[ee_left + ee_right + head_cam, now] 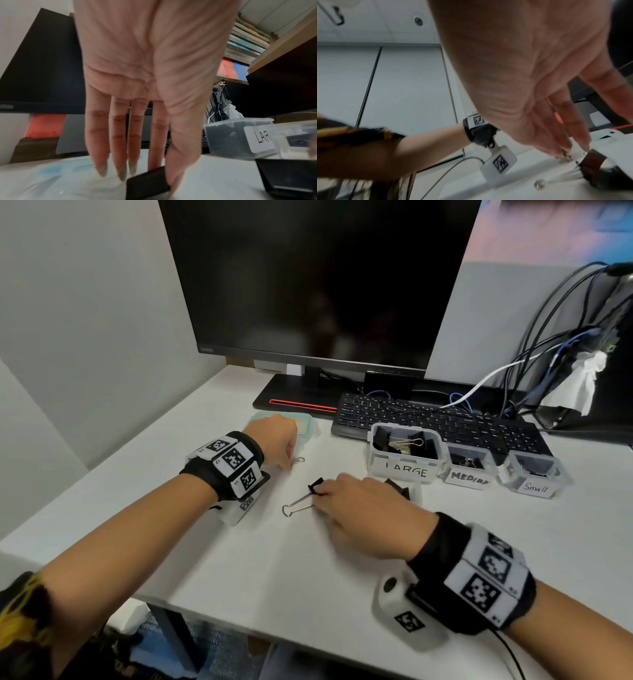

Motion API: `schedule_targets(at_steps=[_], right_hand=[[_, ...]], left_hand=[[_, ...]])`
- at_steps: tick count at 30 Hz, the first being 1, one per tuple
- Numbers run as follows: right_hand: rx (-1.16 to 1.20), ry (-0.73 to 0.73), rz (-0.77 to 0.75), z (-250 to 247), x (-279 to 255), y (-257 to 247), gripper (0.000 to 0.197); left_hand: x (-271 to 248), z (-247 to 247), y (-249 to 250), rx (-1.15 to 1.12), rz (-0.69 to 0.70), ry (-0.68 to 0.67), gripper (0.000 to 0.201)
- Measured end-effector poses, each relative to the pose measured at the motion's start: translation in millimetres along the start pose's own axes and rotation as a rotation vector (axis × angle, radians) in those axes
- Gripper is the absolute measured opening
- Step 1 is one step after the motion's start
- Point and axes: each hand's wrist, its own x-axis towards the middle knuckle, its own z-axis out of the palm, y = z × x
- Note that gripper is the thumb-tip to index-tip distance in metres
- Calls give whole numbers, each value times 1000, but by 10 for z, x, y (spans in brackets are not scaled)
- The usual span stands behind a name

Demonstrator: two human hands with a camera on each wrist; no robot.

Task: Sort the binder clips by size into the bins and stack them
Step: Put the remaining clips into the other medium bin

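Note:
Three clear bins stand in a row at the right: LARGE [404,470] with several black clips, MEDIUM [468,478] and Small [535,486]. My left hand [289,462] pinches a small black binder clip [147,181] between thumb and index finger, low over the desk. Its silver handle [298,460] pokes out. My right hand [318,496] pinches the black body of a large binder clip [314,486] lying on the desk, its wire handles [294,508] pointing left. In the blurred right wrist view, that clip [594,166] lies under the fingertips.
A clear tub [412,491] holding a black clip sits just behind my right hand. A blue-green lid [306,424] lies past my left hand. A keyboard [445,422] and monitor [308,285] fill the back. Cables [548,337] hang at the right.

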Motion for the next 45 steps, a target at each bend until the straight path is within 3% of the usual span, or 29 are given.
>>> schedule_targets(at_steps=[4,8,15,20,25,29,34,39,43,45], right_hand=[[142,221,159,-237,-69,357,34],[304,285,246,-255,-93,667,26],[430,334,283,-97,-161,788,31],[519,413,322,-138,-252,838,5],[567,380,372,-310,-404,1017,8],[659,265,380,-313,-429,1117,10],[741,189,413,-128,-268,1089,21],[715,104,433,-12,-108,1020,19],[635,217,445,-15,-111,995,25],[571,187,429,-28,-163,981,28]], left_hand=[[-31,-30,106,52,16,50,18],[-46,-68,231,-4,67,90,12],[-214,-195,536,-632,340,53,12],[-272,-221,726,-756,394,29,12],[-169,-175,634,-695,369,106,24],[7,-102,439,-561,219,139,26],[-14,-16,348,-360,95,53,44],[-254,3,466,-286,81,-184,62],[-206,41,484,-259,94,-207,51],[-178,36,492,-270,102,-213,45]])
